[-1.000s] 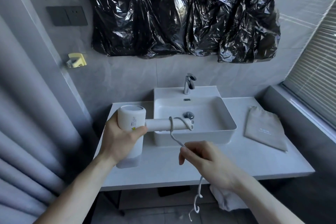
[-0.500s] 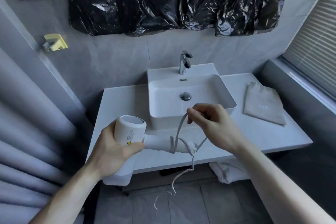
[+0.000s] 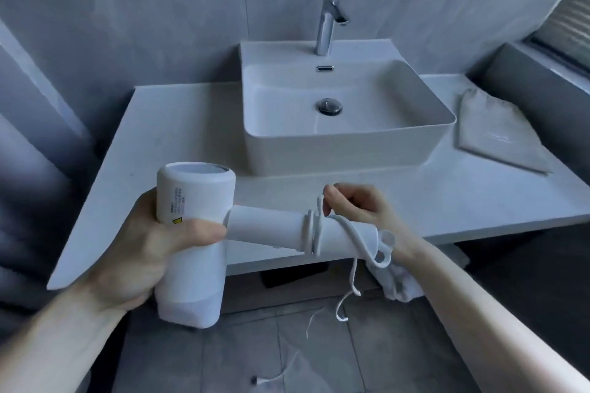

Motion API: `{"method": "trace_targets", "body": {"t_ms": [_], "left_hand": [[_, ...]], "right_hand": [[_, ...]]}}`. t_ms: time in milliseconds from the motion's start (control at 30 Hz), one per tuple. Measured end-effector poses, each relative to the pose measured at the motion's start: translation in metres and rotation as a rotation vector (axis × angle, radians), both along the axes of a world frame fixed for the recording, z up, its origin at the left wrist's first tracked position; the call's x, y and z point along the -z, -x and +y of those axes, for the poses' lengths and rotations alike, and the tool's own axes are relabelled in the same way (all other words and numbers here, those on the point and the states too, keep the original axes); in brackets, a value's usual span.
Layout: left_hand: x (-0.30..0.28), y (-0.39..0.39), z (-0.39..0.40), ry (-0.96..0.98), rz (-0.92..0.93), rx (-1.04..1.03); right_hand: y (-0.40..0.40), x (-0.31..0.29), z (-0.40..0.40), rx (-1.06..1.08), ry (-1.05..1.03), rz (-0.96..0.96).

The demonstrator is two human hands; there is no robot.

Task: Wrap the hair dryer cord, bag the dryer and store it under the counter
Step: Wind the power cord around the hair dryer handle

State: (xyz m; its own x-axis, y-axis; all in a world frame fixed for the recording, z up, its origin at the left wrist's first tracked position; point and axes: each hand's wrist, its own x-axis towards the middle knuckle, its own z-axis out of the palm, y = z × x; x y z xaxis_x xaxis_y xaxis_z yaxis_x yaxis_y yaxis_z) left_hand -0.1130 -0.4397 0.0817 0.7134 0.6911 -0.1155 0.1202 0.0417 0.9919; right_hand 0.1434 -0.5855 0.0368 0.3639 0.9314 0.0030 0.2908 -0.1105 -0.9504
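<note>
My left hand (image 3: pixel 143 246) grips the barrel of a white hair dryer (image 3: pixel 194 233), whose handle points right across the counter's front edge. My right hand (image 3: pixel 357 206) sits just behind the handle and pinches the white cord (image 3: pixel 314 228), which circles the handle in a few loops. The loose cord hangs down from the handle's end to the floor, where its plug (image 3: pixel 255 380) lies. A beige cloth bag (image 3: pixel 498 134) lies flat on the counter at the right, apart from both hands.
A white basin (image 3: pixel 348 150) with a chrome faucet (image 3: pixel 329 19) stands on the white counter (image 3: pixel 178 131). White towels (image 3: pixel 399 284) sit on the shelf under the counter. A window ledge (image 3: pixel 536 80) closes the right side, and curtain folds hang at left.
My right hand has come down from above the basin to the handle, laying another turn of cord. The view has tilted down and closer, so the black plastic on the wall is nearly out of frame.
</note>
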Motion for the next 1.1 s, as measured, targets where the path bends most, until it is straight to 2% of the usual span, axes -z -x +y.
{"method": "trace_targets", "body": {"t_ms": [100,267,367,467,567,700,867,1100], "left_hand": [[0.043,-0.007,0.003,-0.099,-0.078,-0.028],[0.111,-0.01,0.006,-0.111,-0.168,-0.121],[0.129,-0.004,-0.004,-0.023,-0.196,-0.17],[0.132,0.004,-0.013,0.035,-0.207,-0.24],[0.125,0.016,-0.02,0.041,-0.241,-0.366],[0.115,0.037,-0.03,-0.09,-0.203,-0.491],[0.111,0.065,-0.054,-0.244,-0.074,-0.524],[0.112,0.087,-0.101,-0.476,0.013,-0.491]], "right_hand": [[0.002,0.055,0.003,0.015,-0.058,0.04],[0.02,0.124,-0.005,0.18,0.034,-0.163],[0.046,0.15,-0.002,0.18,-0.045,0.014],[0.074,0.162,-0.013,0.11,0.006,0.057],[0.106,0.158,-0.036,0.018,0.106,-0.015],[0.143,0.131,-0.075,-0.054,0.144,-0.164],[0.165,0.085,-0.116,-0.055,0.06,-0.32],[0.176,0.037,-0.145,0.002,-0.084,-0.45]]}}
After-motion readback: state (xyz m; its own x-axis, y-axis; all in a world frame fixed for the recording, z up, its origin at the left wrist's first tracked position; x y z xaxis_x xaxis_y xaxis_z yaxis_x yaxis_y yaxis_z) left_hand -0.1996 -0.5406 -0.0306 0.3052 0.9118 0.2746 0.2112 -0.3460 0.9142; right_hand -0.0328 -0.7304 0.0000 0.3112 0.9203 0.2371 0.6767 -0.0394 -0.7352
